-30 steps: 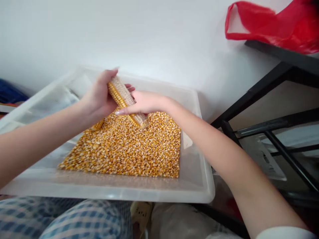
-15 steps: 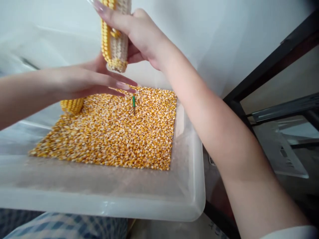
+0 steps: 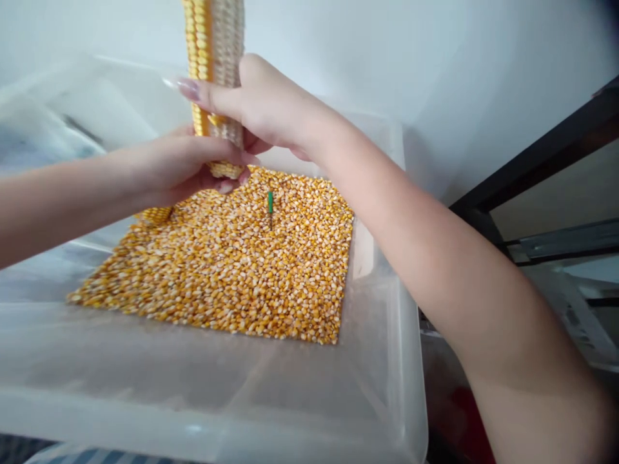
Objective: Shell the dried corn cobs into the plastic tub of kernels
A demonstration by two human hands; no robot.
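An ear of corn [image 3: 227, 51] stands nearly upright in both hands above the bin. Yellow kernel rows remain along its left side, while the right side is bare pale cob. My right hand [image 3: 256, 106] grips it around the middle, thumb lying across the front. Lower down, my left hand [image 3: 188, 161] closes around the bottom end with its fingers wrapped on it. Loose corn kernels [image 3: 232, 258] cover the floor of the bin. A small green-handled tool [image 3: 270, 203] with a thin dark shaft sticks up from the kernels.
A translucent plastic bin [image 3: 377, 361] surrounds the kernels. Another ear of corn [image 3: 157, 216] lies at the left, partly behind my left wrist. A dark metal frame [image 3: 536, 148] stands at the right, and a pale wall [image 3: 435, 58] rises behind.
My left hand, open with fingers stretched below the ear, has closed around its bottom end. My right hand and the ear have come lower in view. The camera view has shifted slightly.
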